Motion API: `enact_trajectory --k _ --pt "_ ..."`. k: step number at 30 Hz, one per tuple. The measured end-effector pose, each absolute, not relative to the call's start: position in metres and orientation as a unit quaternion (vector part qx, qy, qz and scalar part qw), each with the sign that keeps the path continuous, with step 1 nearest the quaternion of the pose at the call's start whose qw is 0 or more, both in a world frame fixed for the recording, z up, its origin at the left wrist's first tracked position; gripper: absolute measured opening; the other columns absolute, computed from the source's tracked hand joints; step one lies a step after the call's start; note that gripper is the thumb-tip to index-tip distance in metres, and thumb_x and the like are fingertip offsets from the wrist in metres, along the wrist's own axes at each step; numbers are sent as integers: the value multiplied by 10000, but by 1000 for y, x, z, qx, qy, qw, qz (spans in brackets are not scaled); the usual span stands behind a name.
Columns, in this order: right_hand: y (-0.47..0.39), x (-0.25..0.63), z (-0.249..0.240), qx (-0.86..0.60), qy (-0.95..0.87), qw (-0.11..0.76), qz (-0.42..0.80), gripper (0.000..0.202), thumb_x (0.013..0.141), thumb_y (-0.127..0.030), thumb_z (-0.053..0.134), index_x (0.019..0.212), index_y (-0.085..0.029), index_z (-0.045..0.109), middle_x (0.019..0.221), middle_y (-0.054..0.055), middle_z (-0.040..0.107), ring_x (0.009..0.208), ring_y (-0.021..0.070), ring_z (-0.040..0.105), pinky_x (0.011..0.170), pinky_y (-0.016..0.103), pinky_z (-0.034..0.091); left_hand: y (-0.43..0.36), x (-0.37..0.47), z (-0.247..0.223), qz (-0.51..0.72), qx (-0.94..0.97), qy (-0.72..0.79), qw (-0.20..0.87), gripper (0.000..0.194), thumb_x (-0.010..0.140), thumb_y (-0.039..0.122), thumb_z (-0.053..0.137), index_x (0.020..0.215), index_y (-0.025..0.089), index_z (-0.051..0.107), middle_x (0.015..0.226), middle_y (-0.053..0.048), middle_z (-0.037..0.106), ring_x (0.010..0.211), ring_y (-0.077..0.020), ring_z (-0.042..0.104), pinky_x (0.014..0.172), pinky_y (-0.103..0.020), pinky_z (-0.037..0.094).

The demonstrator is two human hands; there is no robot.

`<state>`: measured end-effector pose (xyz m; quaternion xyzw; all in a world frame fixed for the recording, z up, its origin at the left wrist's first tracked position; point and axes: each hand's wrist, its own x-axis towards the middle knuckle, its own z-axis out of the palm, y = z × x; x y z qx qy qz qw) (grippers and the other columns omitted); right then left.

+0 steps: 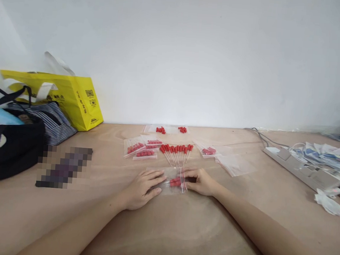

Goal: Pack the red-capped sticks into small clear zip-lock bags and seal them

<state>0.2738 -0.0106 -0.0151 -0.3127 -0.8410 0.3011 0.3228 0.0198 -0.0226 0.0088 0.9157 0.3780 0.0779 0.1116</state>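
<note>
A clear zip bag (169, 186) with red-bulbed droppers (175, 181) inside lies flat before me. My left hand (146, 188) rests on its left part, palm down with the fingers stretched out. At the bag's right end, my right hand (198, 181) pinches the edge by the red zip strip between thumb and fingers. Just beyond the bag, several loose droppers (176, 153) with thin clear stems are fanned out, red bulbs pointing away from me. The stems inside the bag are partly hidden by my left hand.
Filled zip bags (144, 154) lie left of the loose droppers. Another filled bag (208, 151) and a flat clear bag (234, 164) lie right. More droppers (161, 130) are by the wall. A yellow bag (80, 101), black bag (14, 154) and power strip (299, 169) flank the table.
</note>
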Motion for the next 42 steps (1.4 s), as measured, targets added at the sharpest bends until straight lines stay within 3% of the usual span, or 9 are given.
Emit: enact_trajectory --k 4,8,12,17,23,30,35,42 --pt "-10 282 -11 -317 -867 314 222 246 782 -345 542 975 -229 639 1032 64 603 962 182 539 860 349 394 -23 16 9 77 922 363 111 367 904 334 338 1261 294 415 1337 -37 394 1217 -237 348 995 -471 240" --pt "18 295 -10 -474 -814 326 81 206 821 -254 458 850 -204 655 834 56 642 793 175 553 735 321 404 -24 16 8 90 925 361 76 363 890 335 369 1244 293 439 1342 -54 384 1222 -260 333 978 -490 243" --pt "59 301 -2 -575 -783 189 -140 206 790 -158 459 881 -194 639 899 91 611 873 219 494 734 342 326 -23 18 8 123 940 317 27 378 870 335 417 1248 330 420 1374 -27 332 1267 -277 242 1004 -527 137" --pt "93 303 4 -486 -850 48 -196 187 802 -176 458 891 -199 621 937 95 583 893 207 456 728 319 274 -23 16 6 116 950 287 47 359 879 320 413 1237 347 429 1330 -19 404 1257 -260 275 1016 -502 139" --pt "106 312 7 -393 -891 -17 -227 161 820 -220 465 905 -219 603 953 81 577 887 194 446 704 294 258 -26 15 5 101 946 302 63 380 875 302 423 1250 359 403 1330 -26 401 1270 -262 246 1005 -530 134" --pt "97 314 11 -315 -912 -24 -260 165 839 -167 430 876 -217 583 963 56 590 847 168 455 709 290 256 -27 16 6 98 942 314 66 382 878 312 422 1255 366 395 1339 -24 383 1277 -266 224 1009 -523 143" --pt "59 330 9 -331 -901 40 -276 221 814 -84 406 909 -199 569 873 51 605 837 171 457 770 311 260 -25 16 3 100 939 317 89 383 885 320 409 1263 377 380 1351 -23 365 1275 -263 233 1009 -502 192" --pt "12 341 -9 -365 -875 113 -299 224 831 -114 384 846 -197 591 861 63 601 869 188 455 799 338 261 -24 16 4 109 932 326 114 370 878 322 414 1244 379 410 1339 -25 382 1260 -273 264 998 -504 223"
